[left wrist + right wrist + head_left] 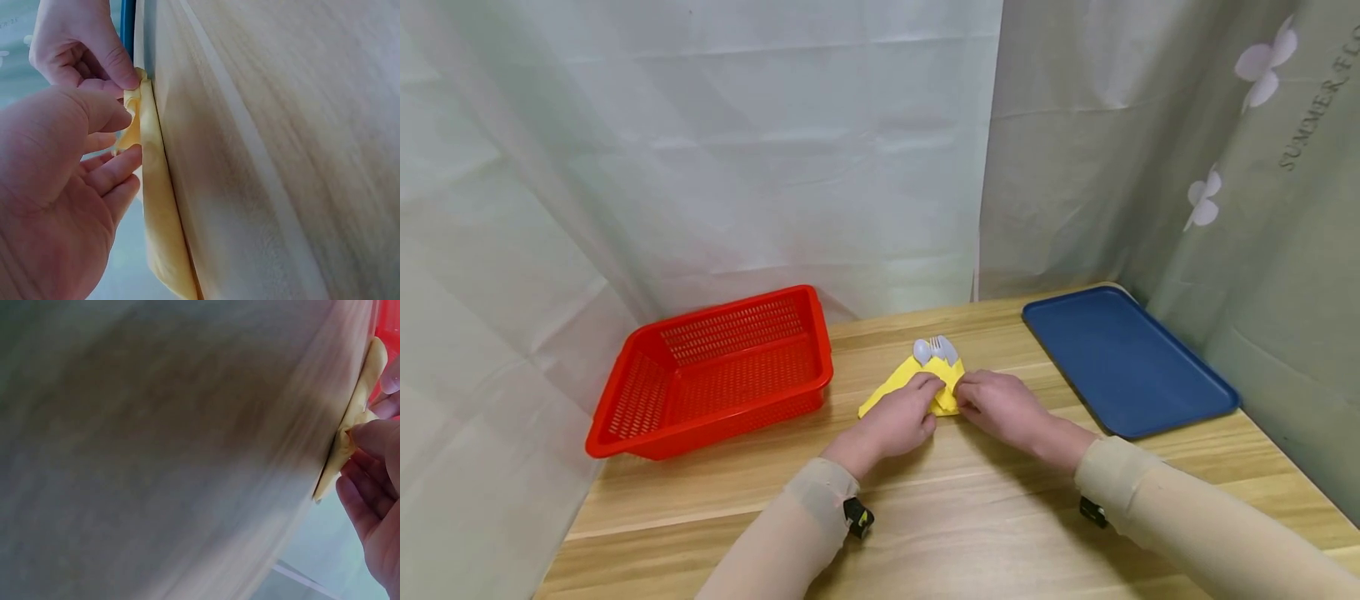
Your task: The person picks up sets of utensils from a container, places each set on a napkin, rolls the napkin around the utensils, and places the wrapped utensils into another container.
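Note:
On the wooden table, a yellow napkin point(891, 388) lies folded over a plastic spoon point(922, 350), a fork point(936, 347) and a knife point(949, 350). Only the light grey upper ends of the cutlery stick out at its far edge; the handles are covered. My left hand point(901, 414) holds a raised fold of the napkin, its thumb and fingers on either side in the left wrist view. Close beside it, my right hand point(1004, 407) pinches the napkin's right side, the thumb point(369, 436) pressed onto the cloth and the other fingers bent beneath.
A red plastic basket point(662, 446) with perforated walls stands to the left. At the right lies a blue tray point(1123, 358) near the table's edge. Pale curtains point(775, 150) hang behind the table and along both sides.

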